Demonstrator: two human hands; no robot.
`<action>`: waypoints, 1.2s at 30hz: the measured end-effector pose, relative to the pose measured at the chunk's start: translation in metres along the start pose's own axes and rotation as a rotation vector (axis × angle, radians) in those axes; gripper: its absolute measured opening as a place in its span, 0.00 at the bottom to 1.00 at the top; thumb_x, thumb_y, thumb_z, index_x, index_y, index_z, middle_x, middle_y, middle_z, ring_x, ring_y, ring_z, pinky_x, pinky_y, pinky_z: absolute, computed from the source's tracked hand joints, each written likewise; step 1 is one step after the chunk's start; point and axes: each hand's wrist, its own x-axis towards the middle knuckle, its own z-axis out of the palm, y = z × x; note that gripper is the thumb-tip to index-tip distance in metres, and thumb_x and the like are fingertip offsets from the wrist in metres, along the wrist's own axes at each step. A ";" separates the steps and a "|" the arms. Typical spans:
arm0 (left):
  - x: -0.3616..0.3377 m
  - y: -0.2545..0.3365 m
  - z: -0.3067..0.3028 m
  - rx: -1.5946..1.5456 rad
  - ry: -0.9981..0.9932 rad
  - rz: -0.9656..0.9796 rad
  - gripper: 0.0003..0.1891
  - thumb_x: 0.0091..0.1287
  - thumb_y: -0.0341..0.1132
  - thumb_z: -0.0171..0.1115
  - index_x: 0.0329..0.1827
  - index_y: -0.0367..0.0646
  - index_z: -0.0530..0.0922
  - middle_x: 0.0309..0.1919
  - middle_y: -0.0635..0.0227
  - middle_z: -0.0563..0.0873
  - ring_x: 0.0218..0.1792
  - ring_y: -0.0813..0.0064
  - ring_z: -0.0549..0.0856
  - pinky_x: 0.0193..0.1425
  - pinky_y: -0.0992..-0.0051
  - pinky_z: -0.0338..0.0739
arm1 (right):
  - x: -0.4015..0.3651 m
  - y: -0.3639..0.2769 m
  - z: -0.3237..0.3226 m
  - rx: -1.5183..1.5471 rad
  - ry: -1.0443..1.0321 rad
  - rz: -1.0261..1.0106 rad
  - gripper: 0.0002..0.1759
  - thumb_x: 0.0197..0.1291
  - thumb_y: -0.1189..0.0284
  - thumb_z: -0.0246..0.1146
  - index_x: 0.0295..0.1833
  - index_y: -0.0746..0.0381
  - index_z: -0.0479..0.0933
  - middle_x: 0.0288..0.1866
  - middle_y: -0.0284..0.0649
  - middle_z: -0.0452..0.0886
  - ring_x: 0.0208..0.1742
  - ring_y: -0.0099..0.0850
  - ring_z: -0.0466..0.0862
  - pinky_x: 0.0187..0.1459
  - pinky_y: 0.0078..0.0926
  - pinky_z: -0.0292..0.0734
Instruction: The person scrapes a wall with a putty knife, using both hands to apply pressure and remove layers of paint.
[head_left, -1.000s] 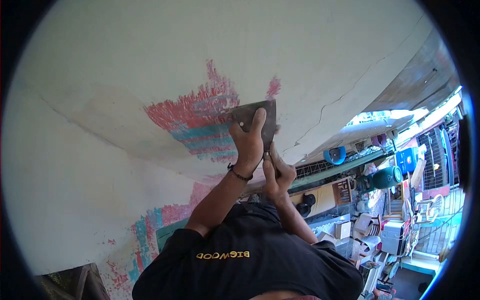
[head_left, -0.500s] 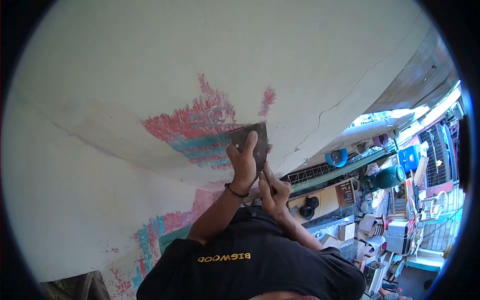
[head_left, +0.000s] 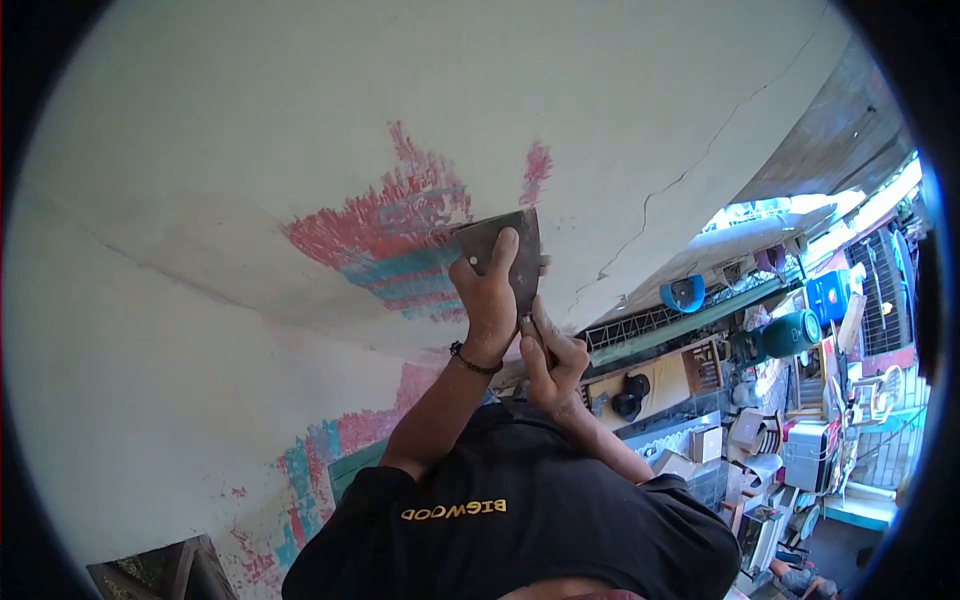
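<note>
A wide, dark flat scraper blade [head_left: 515,265] lies against the pale wall [head_left: 250,120], beside red and blue paint patches [head_left: 400,245]. My left hand [head_left: 490,305], with a dark beaded bracelet on its wrist, grips the blade, thumb flat on its face; its other fingers are mostly hidden behind. Just below and to the right, my right hand [head_left: 555,370] is closed around the scraper's narrow lower end, one finger stretched up along it. A small red streak [head_left: 537,172] shows on the wall above the blade.
A long crack [head_left: 650,195] runs up the wall's right side. Beyond the wall, at the right, are a green drum [head_left: 792,333], a blue container [head_left: 828,297], boxes [head_left: 707,444], a black hat [head_left: 630,397] and chairs. What looks like a person [head_left: 803,582] shows at the lower right.
Both hands and the scraper appear higher in the view. The wall's paint patches have also shifted up, so the camera has moved. The grip looks the same.
</note>
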 end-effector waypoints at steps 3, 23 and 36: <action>0.007 -0.007 0.000 0.033 0.030 0.102 0.10 0.70 0.33 0.67 0.43 0.32 0.80 0.35 0.65 0.86 0.28 0.76 0.86 0.31 0.75 0.83 | -0.001 0.012 -0.002 -0.022 -0.020 -0.065 0.26 0.60 0.80 0.58 0.65 0.80 0.72 0.35 0.46 0.87 0.34 0.19 0.78 0.41 0.18 0.74; 0.009 -0.021 -0.012 0.088 0.024 0.129 0.11 0.69 0.34 0.67 0.44 0.33 0.80 0.36 0.65 0.86 0.29 0.78 0.84 0.31 0.76 0.81 | -0.001 0.007 -0.008 -0.018 -0.016 -0.045 0.26 0.60 0.78 0.60 0.64 0.78 0.73 0.37 0.49 0.88 0.43 0.25 0.86 0.53 0.23 0.76; 0.013 -0.015 -0.013 0.030 0.036 0.102 0.08 0.68 0.32 0.68 0.40 0.34 0.84 0.36 0.71 0.87 0.33 0.83 0.83 0.38 0.79 0.79 | 0.003 0.016 0.004 -0.020 -0.005 -0.142 0.23 0.60 0.82 0.58 0.60 0.81 0.75 0.35 0.50 0.88 0.37 0.22 0.84 0.46 0.21 0.78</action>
